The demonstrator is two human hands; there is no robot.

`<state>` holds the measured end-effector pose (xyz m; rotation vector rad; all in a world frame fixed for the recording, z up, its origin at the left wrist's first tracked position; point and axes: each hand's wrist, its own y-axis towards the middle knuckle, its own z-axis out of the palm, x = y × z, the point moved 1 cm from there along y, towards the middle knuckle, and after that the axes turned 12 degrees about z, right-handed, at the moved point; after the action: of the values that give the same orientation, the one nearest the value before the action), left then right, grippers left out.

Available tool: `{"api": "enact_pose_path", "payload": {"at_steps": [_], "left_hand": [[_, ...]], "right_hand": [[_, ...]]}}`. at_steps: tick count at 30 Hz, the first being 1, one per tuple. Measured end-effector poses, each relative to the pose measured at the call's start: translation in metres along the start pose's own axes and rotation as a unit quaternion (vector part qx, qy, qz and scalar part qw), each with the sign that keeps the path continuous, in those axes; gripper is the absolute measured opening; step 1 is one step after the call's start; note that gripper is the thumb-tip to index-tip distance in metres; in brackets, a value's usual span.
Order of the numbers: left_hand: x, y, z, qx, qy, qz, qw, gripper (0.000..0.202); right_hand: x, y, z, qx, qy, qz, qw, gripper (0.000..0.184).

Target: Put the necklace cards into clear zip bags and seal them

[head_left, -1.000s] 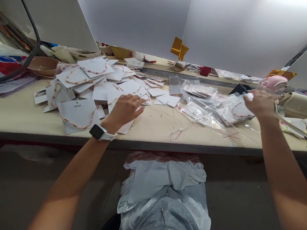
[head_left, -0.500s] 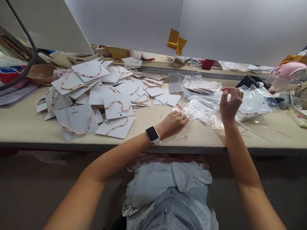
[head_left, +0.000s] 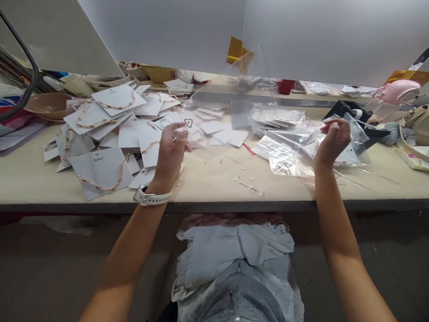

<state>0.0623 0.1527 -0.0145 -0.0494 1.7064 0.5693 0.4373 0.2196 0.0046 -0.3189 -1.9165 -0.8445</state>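
Over the workbench [head_left: 208, 190], we are pinching clear bags [head_left: 188, 123] in our left hand [head_left: 170, 147] and right hand [head_left: 333, 141], many carded necklaces [head_left: 100, 174] unbagged.

The clear plastic bag [head_left: 214, 89] above the left hand [head_left: 170, 150] blurs towards the far end, the beige handbag [head_left: 417, 125] is cut off by the right edge, and the tiny pale bits [head_left: 241, 181] on the bench [head_left: 214, 192] are too small to tell.
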Motion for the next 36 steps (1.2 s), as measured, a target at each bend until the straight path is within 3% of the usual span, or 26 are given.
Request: {"api": "enact_pose_path", "payload": {"at_steps": [2, 5, 8, 11, 14, 18, 23, 25, 29, 33, 36], "left_hand": [[0.0, -0.009, -0.007, 0.006, -0.025, -0.026, 0.999, 0.017], [-0.003, -0.024, -0.009, 0.011, -0.068, -0.075, 0.995, 0.024], [-0.005, -0.03, -0.005, 0.033, -0.11, -0.119, 0.986, 0.03], [-0.006, -0.03, -0.003, 0.048, -0.148, -0.15, 0.976, 0.034], [-0.009, -0.028, -0.003, 0.046, -0.168, -0.153, 0.973, 0.034], [-0.016, -0.03, -0.003, 0.034, -0.268, -0.075, 0.96, 0.038], [-0.026, -0.032, 0.002, -0.045, -0.345, -0.066, 0.935, 0.038], [-0.029, -0.032, 0.004, -0.045, -0.362, -0.065, 0.929, 0.033], [-0.035, -0.035, 0.008, -0.03, -0.387, -0.06, 0.92, 0.034], [-0.042, -0.042, 0.017, -0.03, -0.389, -0.075, 0.918, 0.038], [-0.048, -0.045, 0.025, -0.011, -0.392, -0.068, 0.918, 0.038]], "right_hand": [[0.008, -0.009, -0.005, 0.037, 0.023, 0.024, 0.999, 0.014], [0.021, -0.037, -0.007, 0.2, 0.051, 0.099, 0.973, 0.02], [0.03, -0.072, 0.004, 0.394, 0.017, 0.192, 0.899, 0.047], [0.033, -0.095, 0.019, 0.507, -0.041, 0.254, 0.823, 0.077], [0.034, -0.101, 0.028, 0.541, -0.048, 0.262, 0.798, 0.087], [0.038, -0.103, 0.033, 0.567, -0.022, 0.308, 0.763, 0.082], [0.044, -0.107, 0.037, 0.619, 0.103, 0.408, 0.663, 0.056], [0.044, -0.108, 0.038, 0.607, 0.153, 0.458, 0.631, 0.053], [0.046, -0.115, 0.045, 0.628, 0.198, 0.497, 0.565, 0.033], [0.053, -0.128, 0.063, 0.586, 0.24, 0.529, 0.565, 0.028], [0.066, -0.135, 0.075, 0.626, 0.282, 0.492, 0.534, 0.029]]}}
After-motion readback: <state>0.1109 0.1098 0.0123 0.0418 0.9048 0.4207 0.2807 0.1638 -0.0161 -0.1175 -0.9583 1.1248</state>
